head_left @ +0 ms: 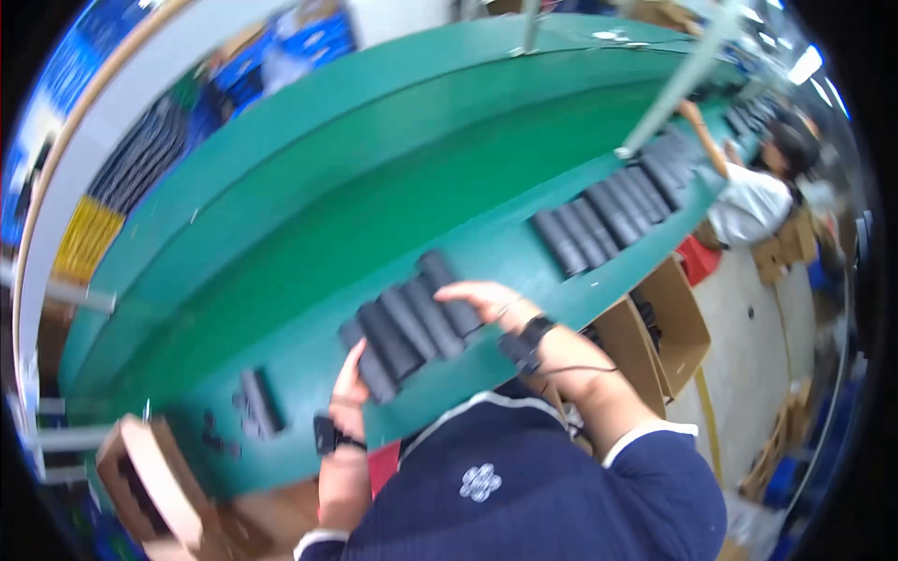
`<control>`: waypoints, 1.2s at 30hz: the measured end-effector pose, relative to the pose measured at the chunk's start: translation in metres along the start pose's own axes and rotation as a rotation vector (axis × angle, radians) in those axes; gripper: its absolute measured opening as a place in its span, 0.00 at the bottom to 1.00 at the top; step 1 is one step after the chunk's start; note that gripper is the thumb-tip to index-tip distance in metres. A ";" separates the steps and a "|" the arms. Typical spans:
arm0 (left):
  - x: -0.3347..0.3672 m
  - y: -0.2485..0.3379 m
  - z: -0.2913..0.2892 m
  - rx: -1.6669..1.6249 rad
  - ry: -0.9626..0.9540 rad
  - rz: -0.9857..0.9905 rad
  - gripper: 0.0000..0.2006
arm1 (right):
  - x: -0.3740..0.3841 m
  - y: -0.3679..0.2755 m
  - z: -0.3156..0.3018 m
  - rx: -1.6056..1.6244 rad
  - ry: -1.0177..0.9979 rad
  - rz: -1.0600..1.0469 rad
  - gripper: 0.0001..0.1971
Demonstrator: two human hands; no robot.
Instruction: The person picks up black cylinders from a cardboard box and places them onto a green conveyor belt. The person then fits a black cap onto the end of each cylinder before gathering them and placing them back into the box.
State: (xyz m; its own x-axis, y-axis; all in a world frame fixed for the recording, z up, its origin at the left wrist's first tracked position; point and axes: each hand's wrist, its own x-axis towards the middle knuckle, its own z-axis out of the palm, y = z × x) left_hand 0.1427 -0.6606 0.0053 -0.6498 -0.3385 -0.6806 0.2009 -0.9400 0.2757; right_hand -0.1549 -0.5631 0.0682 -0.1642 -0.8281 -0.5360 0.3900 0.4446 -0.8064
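A row of several dark grey cylinders [404,323] lies side by side on the green conveyor table's near ledge in front of me. My left hand [350,385] is against the row's left end, its visible fingers stretched along the outermost cylinder. At the other end, my right hand [482,299] reaches over the rightmost cylinder with its fingers extended. The row sits between my two hands. The cylinder at the right end sticks out a little farther than its neighbours. Motion blur softens the fingertips, and part of each hand's grip side is hidden.
Another row of dark cylinders [608,215] lies to the right along the ledge. A single cylinder [262,402] and small black parts [220,438] are at the left. Cardboard boxes [678,327] stand below the right edge. A co-worker [753,201] reaches across the table farther right.
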 end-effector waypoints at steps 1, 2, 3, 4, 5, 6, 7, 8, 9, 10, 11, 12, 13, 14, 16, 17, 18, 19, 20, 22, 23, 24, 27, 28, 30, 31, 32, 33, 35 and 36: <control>0.001 0.007 0.011 0.064 0.036 -0.002 0.26 | 0.024 0.040 -0.045 0.223 -0.166 0.099 0.20; -0.004 0.007 0.010 0.078 0.050 -0.030 0.25 | 0.000 -0.013 -0.007 0.325 -0.088 0.385 0.23; 0.006 0.003 -0.002 0.173 0.030 0.141 0.24 | 0.002 -0.026 -0.012 0.233 -0.139 0.383 0.28; 0.010 0.007 -0.001 0.318 0.090 0.153 0.25 | 0.008 -0.014 -0.026 0.189 -0.059 0.306 0.32; 0.010 0.005 -0.004 0.379 0.121 0.197 0.30 | 0.010 -0.013 -0.026 0.090 -0.016 0.282 0.34; 0.010 0.001 -0.006 0.419 0.198 0.250 0.31 | 0.010 -0.015 -0.022 0.020 -0.022 0.232 0.35; 0.008 0.000 -0.010 0.462 0.270 0.299 0.31 | 0.011 -0.015 -0.016 -0.137 0.062 0.185 0.38; 0.006 0.004 -0.011 0.464 0.274 0.297 0.31 | 0.018 -0.002 -0.023 -0.290 0.070 0.087 0.40; 0.000 0.002 -0.007 0.483 0.328 0.363 0.32 | 0.022 0.010 -0.028 -0.445 0.081 -0.008 0.42; -0.004 0.000 -0.002 0.503 0.377 0.428 0.34 | 0.029 0.021 -0.033 -0.693 0.144 -0.082 0.44; -0.015 0.002 0.005 0.442 0.337 0.411 0.34 | 0.030 0.031 -0.035 -0.940 0.208 -0.146 0.46; -0.024 0.004 0.003 0.511 0.264 0.502 0.34 | 0.034 0.036 -0.029 -1.060 0.231 -0.103 0.48; -0.028 0.003 0.002 0.578 0.192 0.593 0.33 | 0.030 0.037 -0.034 -1.063 0.220 -0.092 0.48; -0.034 0.004 -0.001 0.649 0.184 0.655 0.35 | 0.028 0.039 -0.033 -1.098 0.265 -0.100 0.48; -0.026 0.000 -0.012 0.659 0.133 0.736 0.38 | 0.025 0.038 -0.033 -1.177 0.389 -0.167 0.48; -0.030 0.001 -0.010 0.745 0.070 0.721 0.39 | 0.015 0.024 -0.014 -1.245 0.505 -0.286 0.38; -0.032 -0.004 -0.012 0.776 0.048 0.746 0.39 | 0.012 0.012 0.000 -1.171 0.469 -0.452 0.30; -0.033 -0.009 -0.012 0.809 0.024 0.770 0.39 | 0.010 0.002 0.013 -1.087 0.433 -0.613 0.23; -0.036 -0.010 -0.009 0.805 0.041 0.767 0.39 | 0.011 -0.005 0.030 -0.883 0.283 -0.561 0.13; -0.049 -0.009 0.007 0.931 -0.066 0.769 0.39 | 0.009 -0.010 0.067 -0.572 -0.084 -0.421 0.13; -0.055 -0.009 0.013 0.925 -0.055 0.767 0.39 | 0.002 -0.020 0.091 -0.432 -0.257 -0.235 0.14; -0.062 -0.008 0.019 0.941 -0.053 0.774 0.39 | -0.002 -0.020 0.108 -0.398 -0.354 -0.177 0.15; -0.071 -0.015 0.029 1.049 0.030 0.904 0.38 | -0.003 -0.013 0.128 -0.401 -0.494 -0.127 0.16; -0.075 -0.018 0.034 0.997 -0.004 0.954 0.38 | -0.005 -0.014 0.128 -0.392 -0.488 -0.130 0.16; -0.075 -0.028 0.039 0.889 -0.008 0.928 0.34 | -0.009 -0.015 0.128 -0.350 -0.505 -0.113 0.16; -0.071 -0.034 0.037 0.885 -0.002 0.927 0.34 | -0.011 -0.013 0.129 -0.351 -0.510 -0.108 0.16; -0.069 -0.036 0.037 0.854 0.027 0.925 0.32 | -0.013 -0.012 0.129 -0.352 -0.525 -0.119 0.15; -0.069 -0.037 0.037 0.824 0.054 0.923 0.30 | -0.014 -0.011 0.130 -0.352 -0.540 -0.131 0.15; -0.070 -0.035 0.037 0.822 0.061 0.956 0.27 | -0.017 -0.010 0.133 -0.381 -0.510 -0.181 0.14; -0.072 -0.030 0.035 0.758 0.007 0.880 0.27 | -0.017 -0.010 0.136 -0.364 -0.502 -0.177 0.14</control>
State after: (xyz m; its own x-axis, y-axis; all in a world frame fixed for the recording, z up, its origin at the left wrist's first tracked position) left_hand 0.1583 -0.6066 0.0700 -0.4994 -0.8646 -0.0552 0.0885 -0.1143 0.9895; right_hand -0.0332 -0.6001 0.1190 0.2807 -0.9194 -0.2756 0.0495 0.3007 -0.9524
